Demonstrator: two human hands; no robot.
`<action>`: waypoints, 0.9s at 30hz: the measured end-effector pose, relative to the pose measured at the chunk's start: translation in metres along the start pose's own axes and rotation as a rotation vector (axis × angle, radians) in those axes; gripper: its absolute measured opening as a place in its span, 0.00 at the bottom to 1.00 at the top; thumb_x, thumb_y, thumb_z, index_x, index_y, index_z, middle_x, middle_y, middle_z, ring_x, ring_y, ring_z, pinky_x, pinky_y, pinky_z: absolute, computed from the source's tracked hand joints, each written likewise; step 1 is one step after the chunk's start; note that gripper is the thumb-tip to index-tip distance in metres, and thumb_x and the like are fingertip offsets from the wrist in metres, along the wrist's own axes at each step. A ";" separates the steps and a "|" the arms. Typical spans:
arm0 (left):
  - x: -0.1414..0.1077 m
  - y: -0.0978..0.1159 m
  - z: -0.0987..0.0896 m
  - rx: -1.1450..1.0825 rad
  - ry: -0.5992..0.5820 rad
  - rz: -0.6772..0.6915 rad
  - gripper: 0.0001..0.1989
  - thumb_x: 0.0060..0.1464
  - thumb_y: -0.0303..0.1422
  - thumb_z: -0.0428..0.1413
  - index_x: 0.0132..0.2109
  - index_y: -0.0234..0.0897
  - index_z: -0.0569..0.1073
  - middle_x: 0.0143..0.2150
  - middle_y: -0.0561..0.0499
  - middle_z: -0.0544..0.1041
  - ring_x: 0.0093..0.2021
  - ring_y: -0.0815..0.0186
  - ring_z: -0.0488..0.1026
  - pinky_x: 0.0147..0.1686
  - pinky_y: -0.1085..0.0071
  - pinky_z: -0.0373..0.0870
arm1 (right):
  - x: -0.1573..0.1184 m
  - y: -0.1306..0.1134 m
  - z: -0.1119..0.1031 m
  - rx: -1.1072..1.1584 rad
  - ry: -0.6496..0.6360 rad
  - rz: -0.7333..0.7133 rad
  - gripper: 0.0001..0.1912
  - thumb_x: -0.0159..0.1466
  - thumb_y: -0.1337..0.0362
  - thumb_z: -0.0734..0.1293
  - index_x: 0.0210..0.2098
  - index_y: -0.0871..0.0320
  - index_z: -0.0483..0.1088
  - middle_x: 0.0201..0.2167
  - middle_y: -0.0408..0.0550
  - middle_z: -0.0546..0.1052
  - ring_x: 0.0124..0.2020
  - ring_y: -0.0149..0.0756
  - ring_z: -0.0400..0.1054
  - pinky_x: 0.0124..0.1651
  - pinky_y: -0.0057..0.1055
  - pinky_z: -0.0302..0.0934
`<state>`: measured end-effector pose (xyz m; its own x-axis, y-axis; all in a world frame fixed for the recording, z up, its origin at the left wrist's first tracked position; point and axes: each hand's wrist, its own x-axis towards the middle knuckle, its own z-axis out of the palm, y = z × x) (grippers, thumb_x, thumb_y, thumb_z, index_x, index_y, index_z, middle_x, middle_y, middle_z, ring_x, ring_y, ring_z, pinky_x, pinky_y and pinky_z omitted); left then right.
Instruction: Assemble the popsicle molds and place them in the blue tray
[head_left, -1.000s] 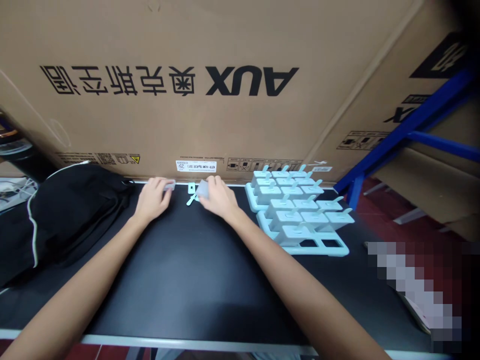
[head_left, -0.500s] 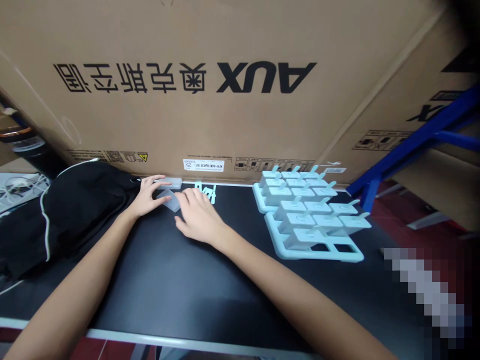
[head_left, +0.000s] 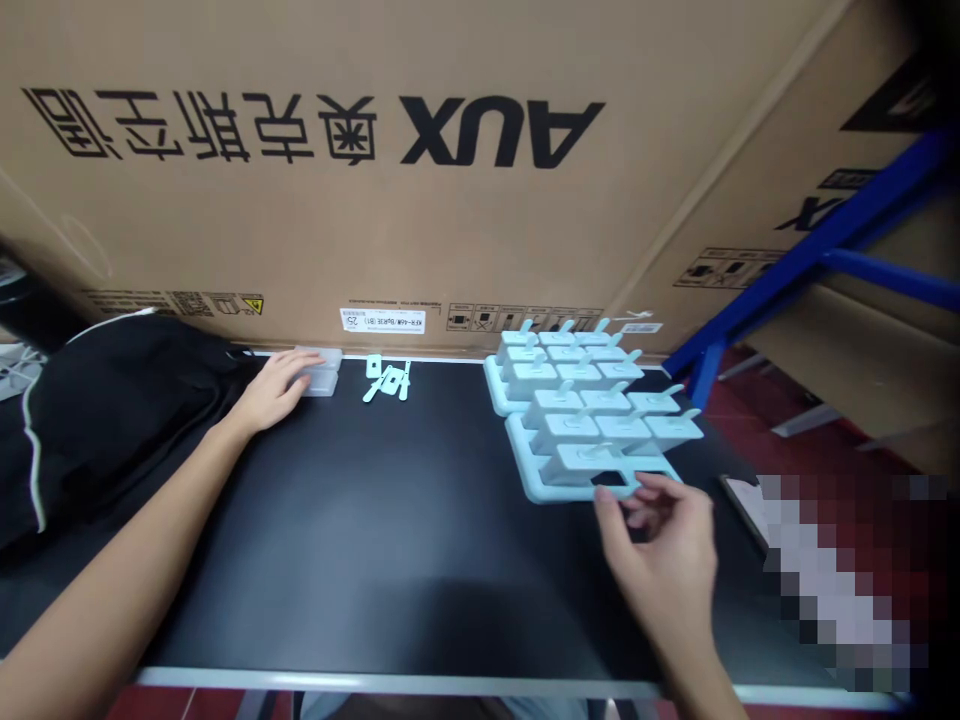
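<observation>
My left hand [head_left: 276,392] lies at the back left of the table, fingers stretched over two clear plastic popsicle mold cups [head_left: 324,378] lying side by side. Right of them lies a small group of light-blue popsicle stick pieces [head_left: 390,380]. My right hand [head_left: 667,545] is at the front edge of the nearer light-blue mold tray [head_left: 559,492], thumb and forefinger apart, the other fingers curled. The fingertips overlap the rim beside its vacant slots; whether they touch it I cannot tell. Popsicle molds with upright sticks [head_left: 619,430] fill most of both trays, including the farther tray [head_left: 496,388].
A large cardboard box [head_left: 480,230] stands along the back of the black table [head_left: 390,560]. Black cloth with a white cord [head_left: 135,410] lies at the left. A blue metal frame [head_left: 810,250] rises at the right, and a blurred flat object lies at the right edge.
My right hand has left the clear cup and moved right to the front of the nearer tray. The cup now lies against the other one under my left hand. The view has shifted slightly.
</observation>
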<state>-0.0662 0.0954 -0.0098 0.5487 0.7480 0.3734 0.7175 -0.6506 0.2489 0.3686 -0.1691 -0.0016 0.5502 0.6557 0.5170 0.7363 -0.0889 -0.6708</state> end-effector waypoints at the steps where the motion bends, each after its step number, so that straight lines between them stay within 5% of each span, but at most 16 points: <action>1: 0.000 0.001 0.000 0.016 0.003 0.000 0.22 0.64 0.38 0.42 0.59 0.39 0.69 0.61 0.46 0.70 0.63 0.56 0.62 0.64 0.52 0.55 | -0.002 0.001 0.004 -0.009 -0.061 0.004 0.26 0.58 0.50 0.69 0.48 0.59 0.62 0.36 0.47 0.67 0.29 0.33 0.64 0.35 0.35 0.64; 10: 0.000 0.009 0.000 0.112 0.010 0.034 0.23 0.64 0.35 0.42 0.62 0.38 0.67 0.62 0.44 0.70 0.64 0.54 0.63 0.64 0.52 0.56 | 0.011 -0.016 0.020 -0.473 -0.176 -0.095 0.28 0.56 0.35 0.63 0.26 0.54 0.59 0.28 0.50 0.70 0.28 0.40 0.66 0.29 0.36 0.59; 16: -0.002 0.014 -0.002 0.107 0.011 0.003 0.23 0.66 0.38 0.40 0.62 0.38 0.66 0.62 0.44 0.70 0.65 0.54 0.63 0.64 0.52 0.56 | 0.011 -0.030 0.028 -0.655 -0.196 -0.086 0.21 0.62 0.43 0.60 0.30 0.56 0.63 0.29 0.55 0.72 0.32 0.48 0.70 0.31 0.37 0.59; 20: 0.002 0.023 -0.003 0.123 0.077 -0.001 0.22 0.66 0.41 0.40 0.60 0.38 0.68 0.61 0.44 0.71 0.65 0.54 0.62 0.64 0.52 0.57 | 0.015 -0.029 0.025 -0.517 -0.220 0.034 0.21 0.60 0.42 0.60 0.32 0.54 0.59 0.24 0.49 0.71 0.27 0.47 0.70 0.29 0.37 0.58; 24: 0.015 0.072 -0.017 0.051 0.129 0.090 0.19 0.66 0.38 0.41 0.52 0.40 0.73 0.55 0.45 0.76 0.58 0.56 0.69 0.61 0.51 0.62 | 0.013 -0.042 0.016 -0.298 -0.185 0.032 0.18 0.56 0.46 0.62 0.32 0.53 0.59 0.26 0.49 0.73 0.29 0.46 0.71 0.31 0.37 0.61; 27: 0.000 0.126 -0.032 -0.044 0.043 0.229 0.19 0.64 0.40 0.42 0.51 0.43 0.74 0.50 0.47 0.78 0.55 0.55 0.72 0.58 0.50 0.66 | 0.008 -0.074 0.011 -0.285 -0.334 -0.081 0.14 0.54 0.52 0.63 0.34 0.54 0.62 0.32 0.51 0.75 0.34 0.45 0.72 0.35 0.37 0.63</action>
<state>0.0106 0.0089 0.0506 0.6754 0.5746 0.4623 0.5564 -0.8085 0.1919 0.3142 -0.1487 0.0464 0.3631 0.8710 0.3308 0.8768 -0.1993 -0.4376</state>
